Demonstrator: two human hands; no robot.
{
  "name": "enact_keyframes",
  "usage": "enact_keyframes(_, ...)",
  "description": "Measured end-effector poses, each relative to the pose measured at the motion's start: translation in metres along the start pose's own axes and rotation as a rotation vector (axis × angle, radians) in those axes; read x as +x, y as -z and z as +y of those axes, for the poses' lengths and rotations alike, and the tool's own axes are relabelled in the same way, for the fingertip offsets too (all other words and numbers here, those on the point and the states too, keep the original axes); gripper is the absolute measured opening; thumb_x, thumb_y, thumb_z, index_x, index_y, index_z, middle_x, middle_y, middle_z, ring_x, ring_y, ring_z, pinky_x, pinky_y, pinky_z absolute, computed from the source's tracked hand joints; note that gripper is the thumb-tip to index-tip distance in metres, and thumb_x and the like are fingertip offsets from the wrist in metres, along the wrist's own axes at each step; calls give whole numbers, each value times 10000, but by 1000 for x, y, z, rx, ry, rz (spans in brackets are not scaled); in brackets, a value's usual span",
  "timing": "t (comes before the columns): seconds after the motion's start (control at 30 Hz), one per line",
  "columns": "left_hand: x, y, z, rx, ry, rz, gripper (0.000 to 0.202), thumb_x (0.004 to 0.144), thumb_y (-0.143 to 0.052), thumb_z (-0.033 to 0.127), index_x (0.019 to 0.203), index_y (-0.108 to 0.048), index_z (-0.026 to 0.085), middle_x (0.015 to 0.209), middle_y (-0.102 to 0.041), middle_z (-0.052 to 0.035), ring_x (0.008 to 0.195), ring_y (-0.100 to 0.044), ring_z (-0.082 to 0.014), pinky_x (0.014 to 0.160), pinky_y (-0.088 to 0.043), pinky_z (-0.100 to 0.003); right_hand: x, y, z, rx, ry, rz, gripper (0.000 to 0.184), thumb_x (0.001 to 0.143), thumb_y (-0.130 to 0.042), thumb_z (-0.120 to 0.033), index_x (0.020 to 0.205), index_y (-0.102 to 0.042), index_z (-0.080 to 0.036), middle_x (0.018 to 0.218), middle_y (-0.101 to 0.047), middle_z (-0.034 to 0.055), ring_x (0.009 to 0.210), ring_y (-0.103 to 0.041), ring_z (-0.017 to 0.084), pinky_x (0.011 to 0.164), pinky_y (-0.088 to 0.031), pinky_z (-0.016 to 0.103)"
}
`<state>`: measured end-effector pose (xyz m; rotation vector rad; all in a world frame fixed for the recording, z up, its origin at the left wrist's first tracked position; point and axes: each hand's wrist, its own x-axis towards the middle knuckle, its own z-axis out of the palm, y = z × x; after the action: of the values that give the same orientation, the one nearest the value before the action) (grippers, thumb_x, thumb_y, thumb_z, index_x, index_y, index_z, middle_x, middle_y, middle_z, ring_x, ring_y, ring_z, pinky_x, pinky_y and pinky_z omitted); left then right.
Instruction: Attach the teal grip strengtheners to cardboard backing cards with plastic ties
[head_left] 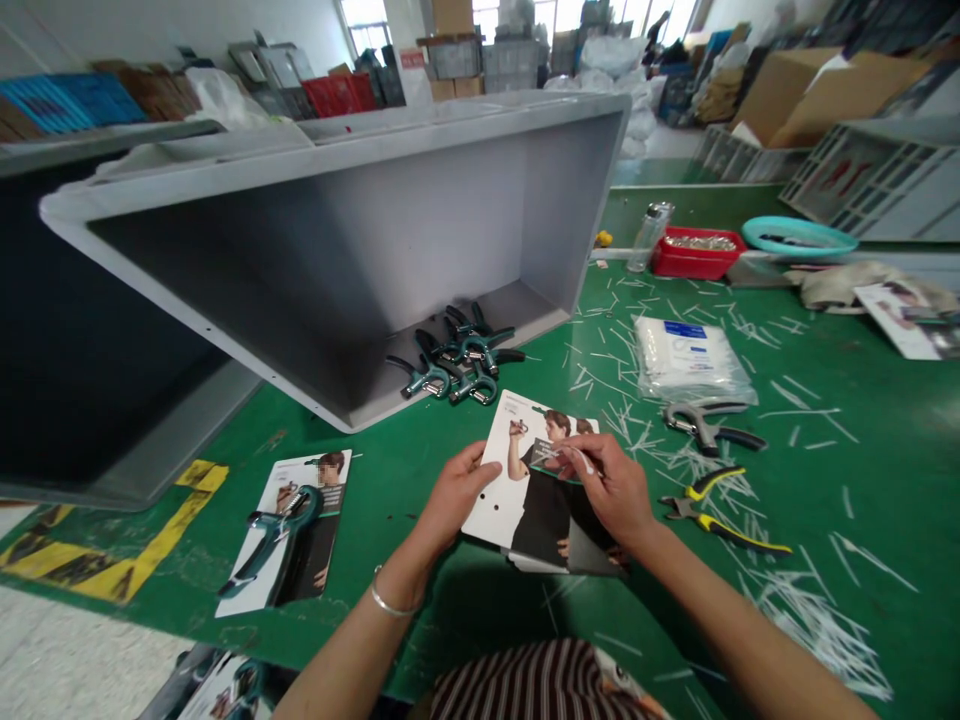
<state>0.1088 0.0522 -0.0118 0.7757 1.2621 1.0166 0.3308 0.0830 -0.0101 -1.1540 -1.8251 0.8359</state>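
My left hand point(459, 492) grips the left edge of a printed backing card point(499, 480), thumb on top. More cards lie stacked beneath it. Over the upper right of that card, my right hand point(611, 485) pinches a thin white cable tie point(587, 462), mostly hidden by the fingers. To the left lies another card point(251, 580) with a teal and black hand gripper point(281, 530) on it. Several hand grippers point(472, 350) are heaped at the mouth of a tipped grey crate point(450, 220). A single grey-black hand gripper point(709, 425) rests right of my right hand.
Yellow-black cutting pliers point(720, 515) lie near my right forearm, among scattered white tie scraps point(817, 630). A plastic bag of cable ties point(694, 360) sits behind them. Farther back stand a red bin point(697, 262), a glass bottle point(649, 238) and a turquoise basin point(799, 237).
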Motion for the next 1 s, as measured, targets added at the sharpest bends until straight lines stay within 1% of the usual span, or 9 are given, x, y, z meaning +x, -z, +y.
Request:
enact_keyframes(0.23,1,11,7,30,-16,-4,520,705,-715,327,1186,-639,144,725,-715,-4,499,-578,-119,503,-416,-210,3,-21,3,-11,34,-70,147,994,-471,-302,1063,-591,-250,942,-712,48,807,-691,206,788,-525,362)
enact_keyframes(0.33,1,22,12,-31,-73,74,436,737,-713,372,1102,-690,135,782,-724,-28,588,-611,-129,540,-436,-208,7,-37,-1,77,90,-106,113,978,-520,-295,1006,-615,-241,1006,-692,49,948,-657,211,870,-494,364)
enact_keyframes(0.43,2,28,3,-159,-76,147,397,696,-749,393,991,-722,128,824,-731,-51,634,-623,-137,572,-450,-219,9,-50,-3,139,95,-85,99,968,-544,-289,967,-629,-238,1019,-674,47,991,-621,208,905,-466,363)
enact_keyframes(0.53,3,28,-15,-153,23,129,419,572,-799,337,930,-726,133,675,-692,-14,513,-546,-118,531,-418,-234,9,-56,-1,149,74,-114,107,969,-544,-293,942,-633,-239,969,-665,43,941,-611,207,873,-461,360)
enact_keyframes(0.67,3,28,-25,123,-85,110,237,641,-697,318,794,-725,139,661,-678,-16,558,-534,-142,571,-415,-255,8,-56,-2,144,104,-136,110,965,-548,-286,912,-630,-235,935,-648,42,916,-595,206,848,-456,356)
enact_keyframes(0.77,-2,31,-15,515,-247,150,269,718,-652,286,952,-742,189,864,-735,-62,729,-607,-207,671,-441,-287,8,-54,-5,142,104,-134,104,956,-558,-264,901,-642,-238,933,-644,41,925,-594,204,855,-458,358)
enact_keyframes(0.83,-9,33,-7,750,-269,194,331,755,-652,282,1072,-726,222,962,-740,-93,815,-633,-248,716,-446,-311,8,-54,-6,142,109,-137,97,946,-575,-253,898,-659,-240,938,-644,41,934,-595,204,863,-458,361)
enact_keyframes(0.9,-19,34,0,769,-199,135,355,770,-664,306,1108,-720,211,950,-741,-113,825,-650,-273,729,-461,-327,8,-54,-6,141,109,-138,92,938,-590,-251,905,-676,-242,940,-644,41,937,-595,204,864,-457,360)
enact_keyframes(1.0,-34,34,7,487,-69,-173,396,817,-641,345,1177,-696,187,1001,-740,-111,883,-668,-274,809,-502,-351,8,-53,-4,152,97,-129,97,938,-595,-256,927,-690,-246,937,-645,39,938,-595,200,859,-453,352)
